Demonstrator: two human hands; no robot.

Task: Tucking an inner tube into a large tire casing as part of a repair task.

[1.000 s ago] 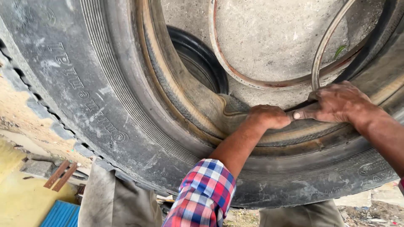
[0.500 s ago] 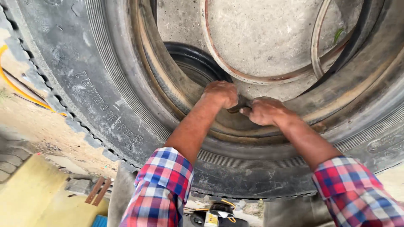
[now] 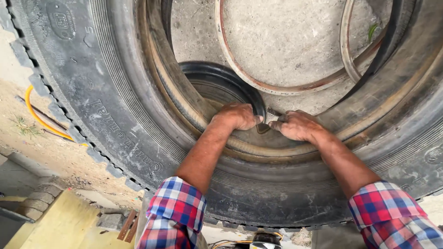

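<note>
Both hands have closed in: left hand (image 3: pixel 237 116) and right hand (image 3: pixel 297 125) now clamp the rubber flap (image 3: pixel 258 110) at the tyre (image 3: pixel 115 115) bead.

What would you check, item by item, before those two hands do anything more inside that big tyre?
1. Left hand gripping the black rubber flap: ok.
2. Right hand on the tyre's inner edge, beside the left: ok.
3. Small metal piece between the hands held firmly: cannot tell.
4. Fingers clear of a pinch between flap and truck tyre: cannot tell.
5. Loose metal ring lying on the ground, apart from both hands: ok.
</note>
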